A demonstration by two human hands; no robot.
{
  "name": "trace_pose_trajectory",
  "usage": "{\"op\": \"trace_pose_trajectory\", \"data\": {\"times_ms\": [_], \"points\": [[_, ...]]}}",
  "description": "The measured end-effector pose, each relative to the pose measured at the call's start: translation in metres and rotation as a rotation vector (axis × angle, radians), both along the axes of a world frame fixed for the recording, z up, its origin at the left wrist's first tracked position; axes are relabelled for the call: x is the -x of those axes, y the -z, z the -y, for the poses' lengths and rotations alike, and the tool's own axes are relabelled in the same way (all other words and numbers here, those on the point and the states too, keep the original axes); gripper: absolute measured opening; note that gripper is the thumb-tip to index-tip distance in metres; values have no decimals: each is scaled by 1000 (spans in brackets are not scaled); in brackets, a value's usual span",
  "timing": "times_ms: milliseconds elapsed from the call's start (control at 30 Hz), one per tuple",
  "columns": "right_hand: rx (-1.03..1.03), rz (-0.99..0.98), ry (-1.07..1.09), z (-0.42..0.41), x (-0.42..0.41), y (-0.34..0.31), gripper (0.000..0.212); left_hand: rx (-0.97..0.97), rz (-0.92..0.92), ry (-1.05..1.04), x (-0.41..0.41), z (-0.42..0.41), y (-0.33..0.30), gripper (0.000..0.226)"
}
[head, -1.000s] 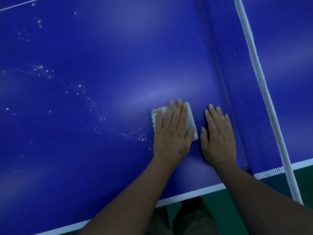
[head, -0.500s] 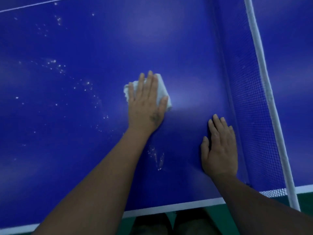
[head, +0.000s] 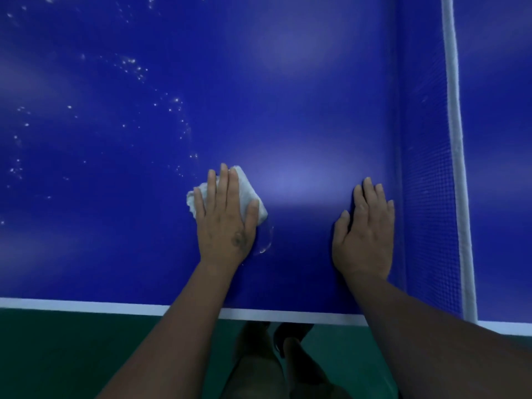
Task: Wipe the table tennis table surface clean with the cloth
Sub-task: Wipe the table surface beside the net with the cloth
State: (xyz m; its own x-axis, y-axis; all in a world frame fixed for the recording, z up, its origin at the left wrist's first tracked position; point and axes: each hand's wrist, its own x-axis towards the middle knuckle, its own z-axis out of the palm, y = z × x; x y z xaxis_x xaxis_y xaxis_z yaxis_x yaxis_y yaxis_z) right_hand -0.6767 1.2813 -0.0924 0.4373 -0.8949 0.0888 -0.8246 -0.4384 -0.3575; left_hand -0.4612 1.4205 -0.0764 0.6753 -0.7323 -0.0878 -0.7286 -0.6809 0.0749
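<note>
Dim, soft glare, slight blur

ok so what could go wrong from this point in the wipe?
1. The small folded cloth under the flat left hand covers little area; the white specks scattered to the left could easily be missed.
2. A wet smear sits beside the left hand's heel, so strokes may spread moisture rather than lift it.
3. The right hand is braced flat close to the net; a wide stroke could snag it.

The blue table carries a white cloth, scattered white specks at left, and a net at right.
</note>
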Motion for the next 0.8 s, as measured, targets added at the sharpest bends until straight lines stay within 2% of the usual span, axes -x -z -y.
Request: {"op": "trace_pose_trajectory", "data": {"times_ms": [200, 333, 467, 567, 667, 800], "points": [[16, 4, -5, 0, 1, 2, 55, 33, -35, -106, 54, -39, -5, 70], [57, 23, -15, -1, 1, 6, 53, 50, -22, -110, 37, -7, 1, 71], [70, 55, -13, -1, -1, 7, 53, 102, -11, 13, 27, 63, 6, 72], [116, 87, -6, 0, -1, 8, 51, 127, 5, 137, 53, 83, 8, 70], [146, 102, 7, 0, -1, 9, 49, 141, 5, 291, 93, 56, 9, 70], [53, 170, -7, -4, 6, 4, 48, 100, -67, 378, 145, -24, 0, 70]]}}
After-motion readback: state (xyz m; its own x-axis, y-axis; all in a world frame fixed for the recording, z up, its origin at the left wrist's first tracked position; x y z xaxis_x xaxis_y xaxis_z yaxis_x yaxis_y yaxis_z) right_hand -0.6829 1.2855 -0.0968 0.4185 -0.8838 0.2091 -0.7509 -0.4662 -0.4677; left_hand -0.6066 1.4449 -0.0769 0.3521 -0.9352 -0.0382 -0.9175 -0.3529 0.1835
